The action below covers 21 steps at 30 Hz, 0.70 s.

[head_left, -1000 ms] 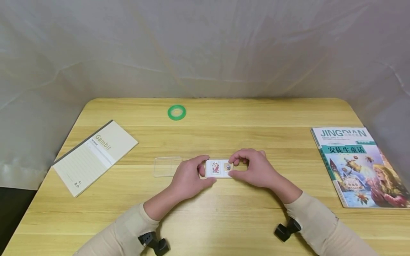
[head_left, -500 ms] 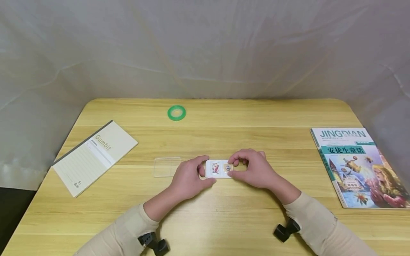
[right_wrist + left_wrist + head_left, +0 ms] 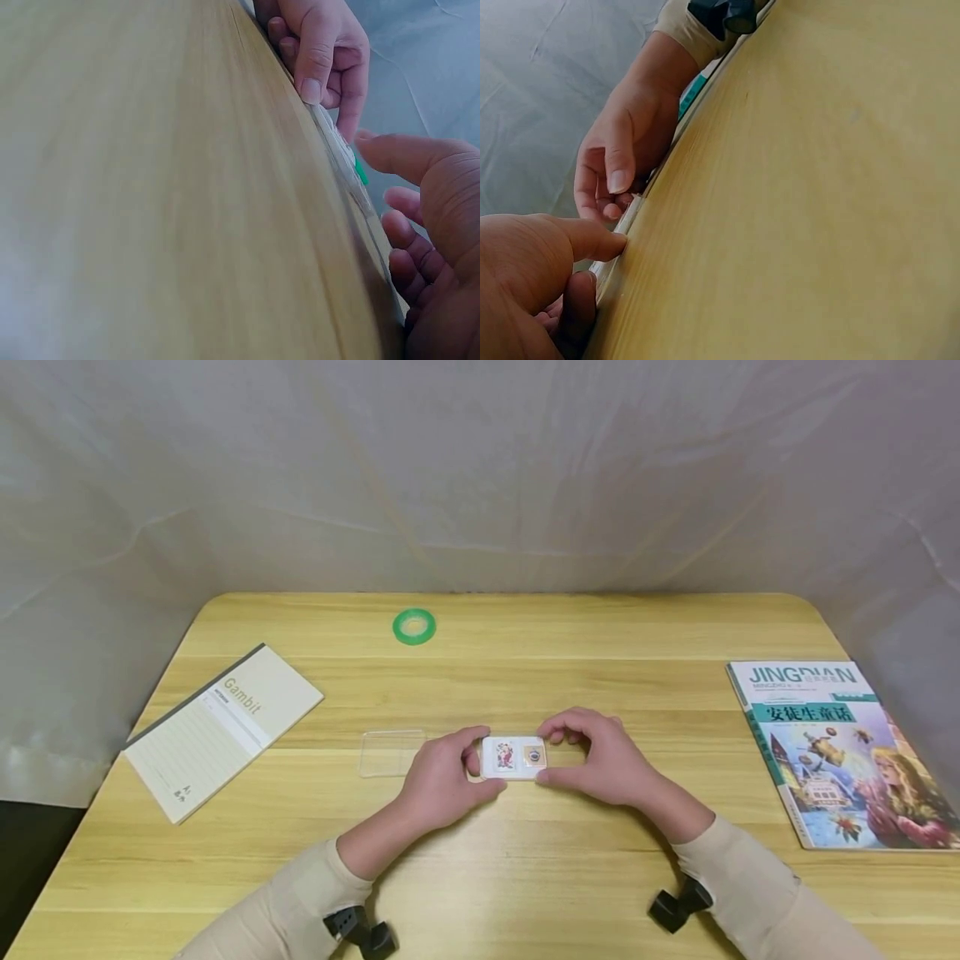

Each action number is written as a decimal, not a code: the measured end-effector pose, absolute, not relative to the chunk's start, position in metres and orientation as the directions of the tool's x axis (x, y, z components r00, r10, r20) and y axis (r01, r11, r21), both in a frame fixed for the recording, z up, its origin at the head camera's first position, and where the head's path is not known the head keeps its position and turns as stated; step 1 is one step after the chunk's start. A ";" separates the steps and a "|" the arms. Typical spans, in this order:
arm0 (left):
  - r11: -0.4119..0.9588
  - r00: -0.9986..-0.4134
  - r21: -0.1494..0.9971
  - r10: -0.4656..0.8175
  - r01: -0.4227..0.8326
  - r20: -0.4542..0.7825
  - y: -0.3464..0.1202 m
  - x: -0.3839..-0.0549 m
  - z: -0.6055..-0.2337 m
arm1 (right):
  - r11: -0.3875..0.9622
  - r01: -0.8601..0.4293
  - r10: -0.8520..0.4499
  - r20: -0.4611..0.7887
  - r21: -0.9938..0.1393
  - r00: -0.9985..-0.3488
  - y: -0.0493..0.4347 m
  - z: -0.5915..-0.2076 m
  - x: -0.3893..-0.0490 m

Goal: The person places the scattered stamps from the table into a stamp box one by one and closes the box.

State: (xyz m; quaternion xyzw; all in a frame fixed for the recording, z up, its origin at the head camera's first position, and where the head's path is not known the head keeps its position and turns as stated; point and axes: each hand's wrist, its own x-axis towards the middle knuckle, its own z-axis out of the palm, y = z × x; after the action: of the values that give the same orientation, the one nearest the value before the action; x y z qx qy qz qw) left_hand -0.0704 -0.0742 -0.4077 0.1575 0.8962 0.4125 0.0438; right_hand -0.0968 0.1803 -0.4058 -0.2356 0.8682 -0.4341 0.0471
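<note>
A small clear plastic case [image 3: 518, 775] with a white inside lies flat on the table. It bears two small stamp-like pictures: a red-and-white one [image 3: 504, 755] on the left and an orange-gold one [image 3: 534, 756] on the right. My left hand [image 3: 442, 781] holds the left end of the case between thumb and fingers. At the right end is my right hand [image 3: 600, 760], its thumb and index finger spread near the two corners. In the right wrist view, my right thumb [image 3: 397, 156] is raised beside the white case edge [image 3: 341, 161].
A clear rectangular plastic lid [image 3: 386, 754] lies just left of my left hand. Farther back is a roll of green tape [image 3: 414, 611]. A notebook [image 3: 225, 731] lies at left, a picture magazine [image 3: 840, 760] at right. Grey sheeting [image 3: 480, 468] hangs behind the table.
My right thumb and index finger have come off the orange-gold picture and spread apart, shifting slightly right, so the whole picture shows. My left hand and the case have stayed put.
</note>
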 end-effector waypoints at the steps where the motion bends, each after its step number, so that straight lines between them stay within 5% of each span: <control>1: 0.611 -0.947 0.752 0.318 0.246 0.052 -0.074 -0.070 -0.408 | 0.509 -0.381 -0.460 0.130 -0.772 -0.878 0.182 -0.406 -0.097; 21: 0.611 -0.945 0.752 0.322 0.249 0.052 -0.074 -0.069 -0.406 | 0.604 -0.440 -0.494 0.121 -0.665 -0.861 0.187 -0.408 -0.096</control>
State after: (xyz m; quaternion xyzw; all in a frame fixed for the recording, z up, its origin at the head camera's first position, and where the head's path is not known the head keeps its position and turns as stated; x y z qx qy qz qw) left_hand -0.0692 -0.0737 -0.4063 0.1592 0.8964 0.4113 0.0443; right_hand -0.0964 0.1872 -0.4084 -0.2608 0.8947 -0.3607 0.0374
